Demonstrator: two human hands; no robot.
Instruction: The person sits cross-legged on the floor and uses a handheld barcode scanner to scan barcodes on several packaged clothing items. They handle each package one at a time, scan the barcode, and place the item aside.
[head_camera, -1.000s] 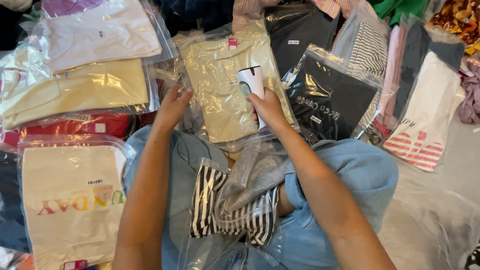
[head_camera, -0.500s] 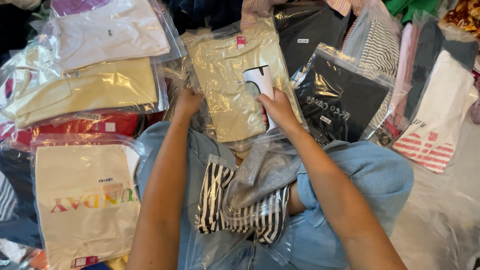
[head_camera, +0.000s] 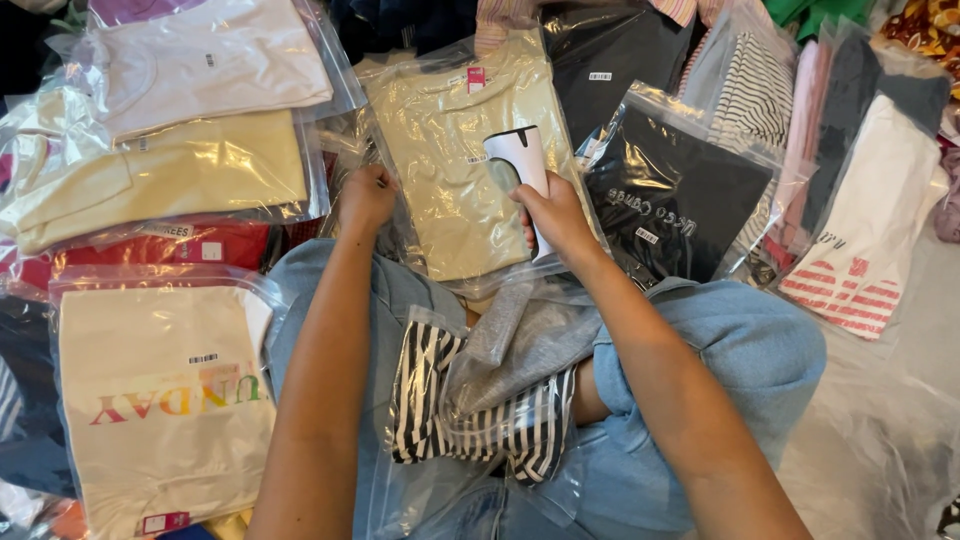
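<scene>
Right hand (head_camera: 556, 215) grips a white handheld scanner (head_camera: 524, 170) over the bagged beige shirt (head_camera: 465, 165), left hand (head_camera: 366, 197) fisted on that bag's left edge: light, floppy, slippery plastic, best pinched at an edge

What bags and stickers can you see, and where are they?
Clear bag with beige shirt: middle, left hand on its edge.
White scanner: in right hand.
Pink tag: top of beige shirt.
Black shirt bag: right.
Striped shirt bag: on lap.
</scene>
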